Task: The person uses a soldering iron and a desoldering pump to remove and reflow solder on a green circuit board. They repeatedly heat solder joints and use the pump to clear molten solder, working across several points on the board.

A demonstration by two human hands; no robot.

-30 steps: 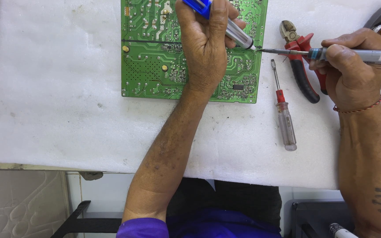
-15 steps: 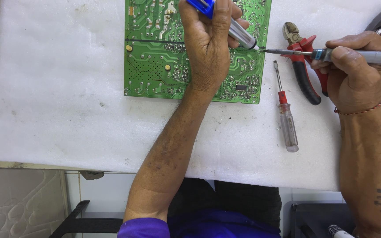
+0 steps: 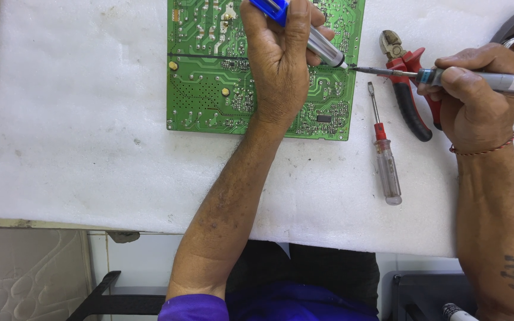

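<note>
A green rectangular circuit board [image 3: 209,77] lies solder-side up at the far edge of the white foam-covered table [image 3: 60,160]. Over it, the left hand [image 3: 281,59] grips a blue-and-silver desoldering pump [image 3: 322,50], fingers wrapped tightly round its barrel. Its tip meets the grey soldering iron [image 3: 447,76] clenched in the right hand [image 3: 477,101] at the board's right edge. Beside lie a red-handled screwdriver [image 3: 384,148] and red-and-black cutters [image 3: 408,83].

One circuit board [image 3: 209,77], one screwdriver [image 3: 385,151], one pair of pliers [image 3: 408,89], perhaps two handheld tools.
</note>
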